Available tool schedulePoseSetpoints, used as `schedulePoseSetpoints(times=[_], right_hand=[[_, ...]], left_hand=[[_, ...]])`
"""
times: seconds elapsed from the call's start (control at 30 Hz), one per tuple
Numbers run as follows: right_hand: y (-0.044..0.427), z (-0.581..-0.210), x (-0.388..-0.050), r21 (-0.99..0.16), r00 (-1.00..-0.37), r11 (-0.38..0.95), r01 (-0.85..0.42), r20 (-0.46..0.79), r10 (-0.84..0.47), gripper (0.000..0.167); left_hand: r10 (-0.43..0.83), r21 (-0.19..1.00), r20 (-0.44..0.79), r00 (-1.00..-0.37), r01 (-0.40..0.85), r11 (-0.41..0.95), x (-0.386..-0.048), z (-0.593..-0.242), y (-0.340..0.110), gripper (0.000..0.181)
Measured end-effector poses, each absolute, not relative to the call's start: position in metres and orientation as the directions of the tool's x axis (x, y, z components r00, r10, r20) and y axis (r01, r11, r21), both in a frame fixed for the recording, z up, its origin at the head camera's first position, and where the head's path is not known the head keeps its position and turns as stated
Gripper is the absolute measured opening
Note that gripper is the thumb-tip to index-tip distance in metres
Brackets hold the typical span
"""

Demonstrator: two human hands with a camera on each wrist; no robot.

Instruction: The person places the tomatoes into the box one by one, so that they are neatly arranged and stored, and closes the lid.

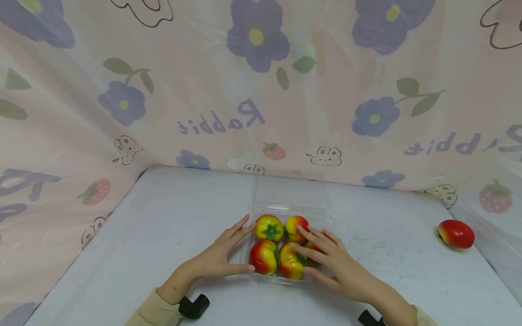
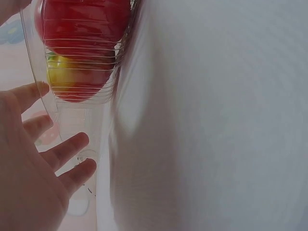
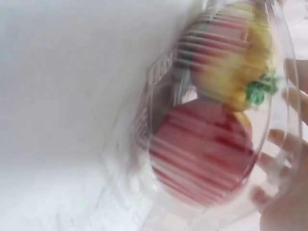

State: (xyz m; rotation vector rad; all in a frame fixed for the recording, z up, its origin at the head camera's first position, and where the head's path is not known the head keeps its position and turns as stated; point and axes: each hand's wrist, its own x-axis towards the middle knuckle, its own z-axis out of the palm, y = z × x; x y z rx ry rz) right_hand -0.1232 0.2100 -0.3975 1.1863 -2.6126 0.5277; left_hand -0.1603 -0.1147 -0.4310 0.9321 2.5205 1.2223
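A clear plastic clamshell box (image 1: 281, 280) stands on the table, its lid (image 1: 290, 192) folded back flat behind it. Inside lie several round red-and-yellow fruits (image 1: 269, 227) with green leafy tops; their exact kind is unclear. Along the box's left side my left hand (image 1: 220, 256) has its fingers spread, its fingertips at the rim. Above the right part of the box is my right hand (image 1: 344, 267), its fingers extended over the fruits and partly hiding them. Through the ribbed wall in the right wrist view, a red fruit (image 3: 202, 154) sits low in the box.
One more red fruit (image 1: 456, 234) with a yellow patch lies apart at the table's far right. A white tabletop (image 1: 183, 203) surrounds the box. Patterned cloth (image 1: 195, 81) hangs behind the table and along its sides.
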Motion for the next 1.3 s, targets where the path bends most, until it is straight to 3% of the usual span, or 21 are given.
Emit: schedulePoseSetpoints(times=[0.8, 1.3], right_hand=[[0.240, -0.397, -0.124, -0.237, -0.694, 0.669, -0.705, 0.427, -0.580, 0.055], [0.253, -0.395, -0.120, -0.321, -0.755, 0.694, -0.644, 0.414, -0.509, 0.058]], left_hand=[[0.608, 0.776, 0.082, -0.789, 0.434, 0.458, -0.160, -0.432, -0.114, 0.087], [0.607, 0.761, 0.095, -0.789, 0.450, 0.466, -0.161, -0.434, -0.115, 0.088]])
